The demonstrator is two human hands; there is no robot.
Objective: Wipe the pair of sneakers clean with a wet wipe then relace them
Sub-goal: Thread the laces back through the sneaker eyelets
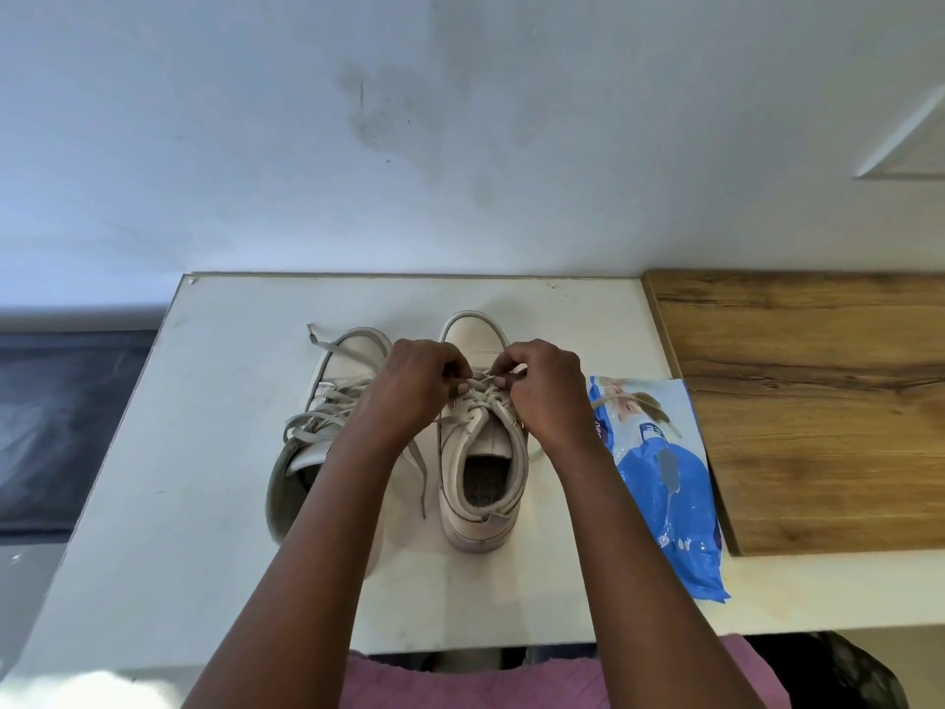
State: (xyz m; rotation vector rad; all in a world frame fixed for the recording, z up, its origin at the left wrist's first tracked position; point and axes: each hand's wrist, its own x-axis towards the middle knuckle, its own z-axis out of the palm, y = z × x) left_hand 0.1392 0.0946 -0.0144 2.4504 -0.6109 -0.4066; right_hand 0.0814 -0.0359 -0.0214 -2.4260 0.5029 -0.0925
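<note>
Beige lace [483,397] pinched by L hand [419,383], R hand [549,388] (wipe pack [665,483] nearby).

My right sneaker [480,504] and left sneaker [353,360] have smooth, matt, off-white uppers that look like leather. Their laces [327,411] are flat woven cloth. The wipes pack [675,493] is glossy, crinkled blue plastic. The surface [204,452] is smooth matt white. The board [818,401] at its right edge is grainy, matt wood.
</note>
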